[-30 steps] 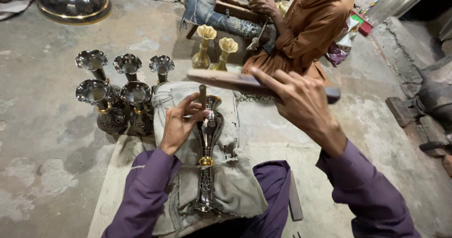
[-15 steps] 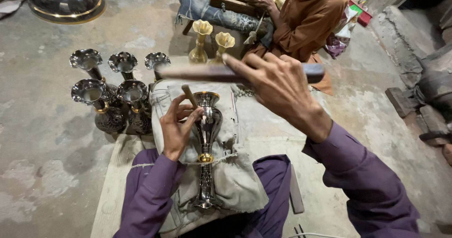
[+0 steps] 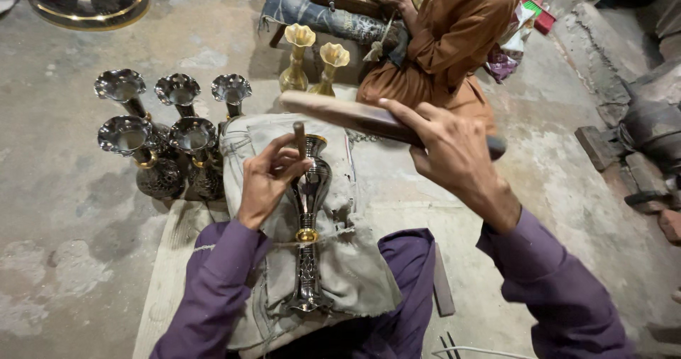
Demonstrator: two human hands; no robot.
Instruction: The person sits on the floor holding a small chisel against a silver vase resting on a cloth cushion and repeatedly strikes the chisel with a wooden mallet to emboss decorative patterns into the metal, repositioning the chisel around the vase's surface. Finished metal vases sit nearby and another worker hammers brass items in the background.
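Right hand closed around a wooden mallet, raised, its long axis running left to right. Left hand pinches a small chisel, upright, tip on the vase. Dark engraved metal vase lies on grey cloth over the lap, mouth pointing far, foot near. Five similar vases stand left on the floor; contents not visible.

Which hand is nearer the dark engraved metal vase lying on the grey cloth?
Left. The left hand rests against the dark engraved metal vase, holding a thin metal punch at its body. The right hand is raised up and to the right, gripping a wooden stick.
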